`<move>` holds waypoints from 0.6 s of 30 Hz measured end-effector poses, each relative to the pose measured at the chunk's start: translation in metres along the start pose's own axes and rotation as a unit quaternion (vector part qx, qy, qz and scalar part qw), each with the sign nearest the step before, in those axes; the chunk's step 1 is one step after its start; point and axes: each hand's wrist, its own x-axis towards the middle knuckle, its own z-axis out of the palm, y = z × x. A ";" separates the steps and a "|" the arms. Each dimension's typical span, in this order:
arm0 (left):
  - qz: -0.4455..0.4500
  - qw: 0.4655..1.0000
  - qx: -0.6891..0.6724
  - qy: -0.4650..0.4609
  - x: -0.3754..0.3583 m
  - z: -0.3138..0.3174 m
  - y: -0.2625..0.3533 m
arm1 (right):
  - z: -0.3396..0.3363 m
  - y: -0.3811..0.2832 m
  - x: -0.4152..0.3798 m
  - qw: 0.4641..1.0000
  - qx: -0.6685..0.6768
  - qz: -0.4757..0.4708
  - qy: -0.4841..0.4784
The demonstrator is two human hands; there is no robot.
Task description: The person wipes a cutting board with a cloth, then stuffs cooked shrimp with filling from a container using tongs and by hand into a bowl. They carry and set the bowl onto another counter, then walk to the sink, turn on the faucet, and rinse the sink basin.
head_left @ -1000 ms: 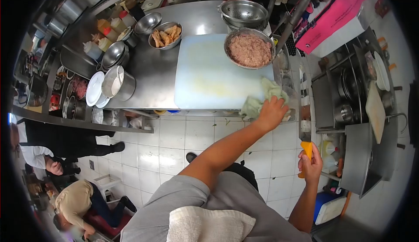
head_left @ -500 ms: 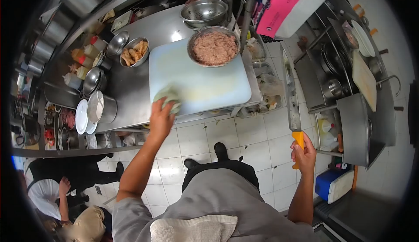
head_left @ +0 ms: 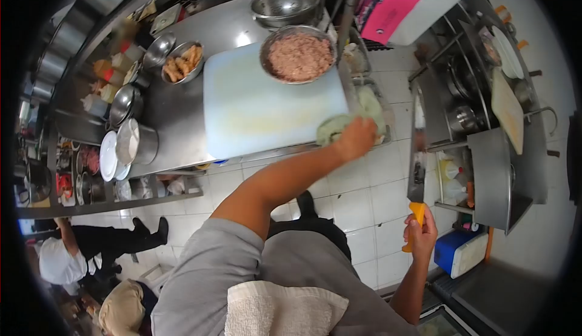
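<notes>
My left hand (head_left: 357,137) is closed on a pale green cloth (head_left: 334,128) at the right front corner of a white cutting board (head_left: 267,114). Part of the cloth reaches past the board's edge, and motion blurs it. My right hand (head_left: 422,234) grips the orange handle of a long knife (head_left: 418,166), held away from the table with its blade pointing forward. At the back of the board rests a metal bowl of ground meat (head_left: 300,56).
A metal colander (head_left: 285,5) stands behind the meat. Fried pieces fill a bowl (head_left: 182,63) on the left, near a metal pot (head_left: 138,143). Shelving (head_left: 497,166) is at right, with a blue cooler (head_left: 461,252) below. Two people (head_left: 63,257) are at lower left.
My left hand has swept the green cloth from the board's left front corner across to its right front corner. The knife in my right hand has shifted slightly right and down.
</notes>
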 end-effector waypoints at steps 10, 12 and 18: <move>0.062 0.987 0.142 -0.045 -0.259 0.009 -0.088 | 0.036 0.000 0.012 0.998 -0.007 -0.039 -0.039; 0.010 0.982 0.170 -0.084 -0.327 0.003 -0.113 | 0.042 0.001 0.010 0.997 -0.009 -0.048 -0.054; -0.366 0.921 0.103 -0.087 -0.478 -0.028 -0.150 | 0.072 -0.003 0.010 0.992 -0.026 0.031 -0.121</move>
